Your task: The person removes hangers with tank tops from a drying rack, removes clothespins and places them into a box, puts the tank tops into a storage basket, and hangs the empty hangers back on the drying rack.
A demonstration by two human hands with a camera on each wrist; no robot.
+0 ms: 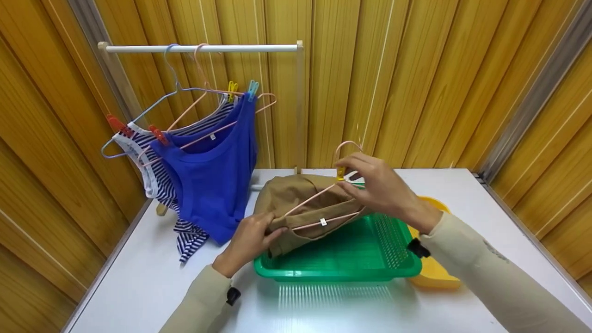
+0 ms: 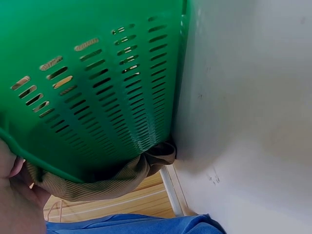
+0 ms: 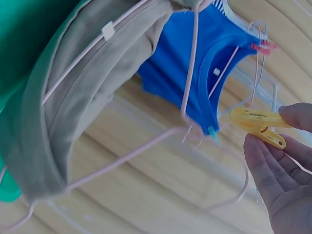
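A brown garment (image 1: 283, 196) with a white tag at its neckline lies partly in a green basket (image 1: 340, 274), a pink hanger (image 1: 309, 202) running through its opening. My left hand (image 1: 247, 240) grips the garment's left edge at the hanger. A yellow clothespin (image 3: 256, 119) is pinched between the thumb and fingers of my right hand (image 1: 381, 187). In the right wrist view the clothespin stands apart from the garment. Only part of my left hand (image 2: 19, 202) shows in the left wrist view, beside the basket's slotted wall.
At left stands a rack with a white rail (image 1: 240, 48). From it hang a blue top (image 1: 215, 175) and a striped top (image 1: 162, 185), held on hangers by red, yellow and light-blue clothespins. A yellow container (image 1: 434, 273) sits behind my right forearm on the white table (image 1: 138, 282).
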